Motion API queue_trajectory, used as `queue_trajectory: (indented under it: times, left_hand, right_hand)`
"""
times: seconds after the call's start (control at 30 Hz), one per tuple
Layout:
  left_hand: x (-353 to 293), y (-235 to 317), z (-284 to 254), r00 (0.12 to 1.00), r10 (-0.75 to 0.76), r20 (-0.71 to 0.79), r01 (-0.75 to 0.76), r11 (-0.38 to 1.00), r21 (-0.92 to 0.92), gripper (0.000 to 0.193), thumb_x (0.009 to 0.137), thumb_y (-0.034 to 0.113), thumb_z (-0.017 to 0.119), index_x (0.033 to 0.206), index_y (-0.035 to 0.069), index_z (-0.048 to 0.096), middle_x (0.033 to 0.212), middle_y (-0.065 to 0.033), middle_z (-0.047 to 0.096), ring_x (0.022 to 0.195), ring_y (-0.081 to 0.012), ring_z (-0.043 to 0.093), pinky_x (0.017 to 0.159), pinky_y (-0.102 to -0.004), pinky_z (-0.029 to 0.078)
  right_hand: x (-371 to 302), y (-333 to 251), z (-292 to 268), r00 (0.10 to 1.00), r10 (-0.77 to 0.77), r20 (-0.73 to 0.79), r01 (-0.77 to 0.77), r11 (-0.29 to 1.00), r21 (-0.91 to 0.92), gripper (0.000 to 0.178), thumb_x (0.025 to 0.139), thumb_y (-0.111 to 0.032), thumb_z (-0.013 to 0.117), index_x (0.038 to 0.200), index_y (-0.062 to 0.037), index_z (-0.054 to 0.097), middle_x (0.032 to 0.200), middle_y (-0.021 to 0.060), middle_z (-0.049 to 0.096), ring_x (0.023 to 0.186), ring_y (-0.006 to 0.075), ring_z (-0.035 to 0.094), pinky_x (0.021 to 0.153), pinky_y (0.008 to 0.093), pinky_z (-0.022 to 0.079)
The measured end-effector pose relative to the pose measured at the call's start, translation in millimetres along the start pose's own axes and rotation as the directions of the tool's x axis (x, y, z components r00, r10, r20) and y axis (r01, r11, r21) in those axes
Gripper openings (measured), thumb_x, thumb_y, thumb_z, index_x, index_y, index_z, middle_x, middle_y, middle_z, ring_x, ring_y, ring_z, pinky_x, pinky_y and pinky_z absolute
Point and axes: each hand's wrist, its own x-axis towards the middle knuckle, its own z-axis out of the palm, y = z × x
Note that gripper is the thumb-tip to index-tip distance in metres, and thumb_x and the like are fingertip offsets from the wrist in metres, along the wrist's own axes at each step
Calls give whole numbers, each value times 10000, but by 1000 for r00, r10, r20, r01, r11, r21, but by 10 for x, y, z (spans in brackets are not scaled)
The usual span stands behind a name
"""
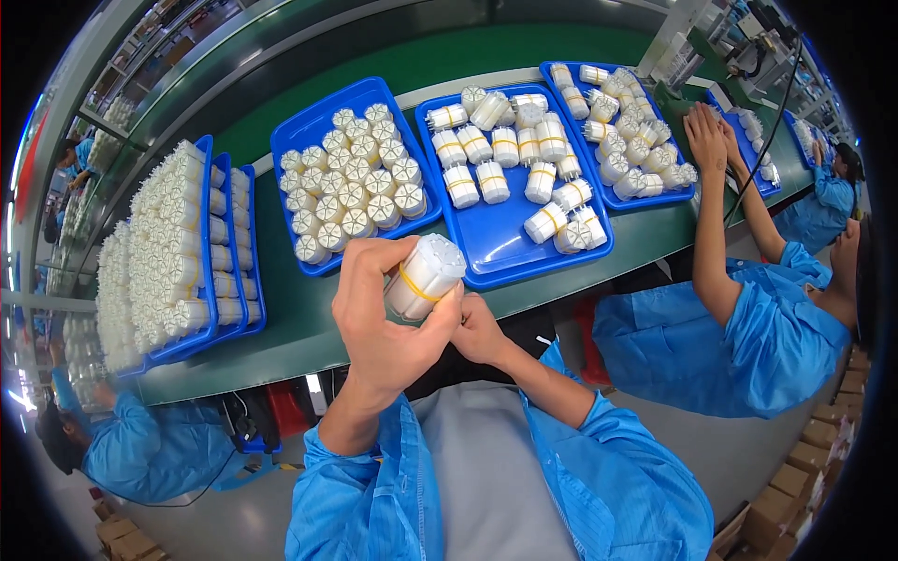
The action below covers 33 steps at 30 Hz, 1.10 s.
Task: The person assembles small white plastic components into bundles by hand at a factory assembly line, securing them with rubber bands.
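My left hand (388, 323) is wrapped round a cylindrical bundle of white plastic pieces (426, 278) with a yellow rubber band about its middle. The bundle is tilted, one end toward the trays, above the table's near edge. Just right of and below it, my right hand (479, 330) is closed with curled fingers close to the left hand; what they hold, if anything, is hidden. Beyond the hands, a blue tray (500, 252) holds several banded white bundles (505, 147), some upright and some lying. Left of it, another blue tray (327, 266) carries rows of bundles (354, 196) standing on end.
At the left, stacked blue trays (220, 243) full of white bundles (168, 252) stand on the green table (290, 341). A further filled blue tray (655, 198) is at the right, beside a co-worker's hands (708, 136). Another person (150, 449) sits at the lower left.
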Motion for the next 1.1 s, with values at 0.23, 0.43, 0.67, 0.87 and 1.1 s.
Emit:
queue_trajectory:
  times: [0.23,0.43,0.67,0.87,1.1]
  left_hand:
    - [-67,-48,-23,980,-185,74,193,972,-131,357,723,5,698,1042,-30,540,941,-77,587,838,-108,577,739,-252,469]
    - [-48,14,-48,876,-418,241,482,731,-483,395,795,132,674,1119,-41,529,932,-123,627,789,-144,623,712,-280,502]
    - [-73,13,-8,829,-411,379,544,438,-716,505,829,276,640,1184,-54,496,970,-196,635,811,-243,666,738,-350,539]
    - [-94,37,-5,814,-403,419,561,357,-747,569,826,307,646,1214,-72,476,997,-238,630,846,-295,677,754,-391,560]
    - [-99,55,-10,804,-396,443,573,319,-755,588,825,314,636,1222,-85,465,1002,-256,626,843,-313,677,743,-392,568]
  right_hand:
    - [-6,21,4,1000,5,-10,-6,1000,-25,403,913,-183,572,580,-13,422,501,10,337,493,79,299,447,314,256]
    - [-6,-19,-18,997,66,28,-65,997,-42,395,910,-180,571,579,-13,438,499,6,360,488,77,309,448,311,264]
    - [-36,133,41,997,36,-66,-30,995,92,314,901,-173,582,643,-2,530,509,13,426,489,74,395,456,292,310]
    - [-144,270,-77,984,150,98,-159,983,89,391,874,-48,591,1260,-64,529,1156,41,605,1075,135,578,881,292,485]
    - [-133,171,-69,982,179,65,-180,984,11,416,846,-45,616,1254,-65,541,1191,59,596,1113,171,570,916,310,477]
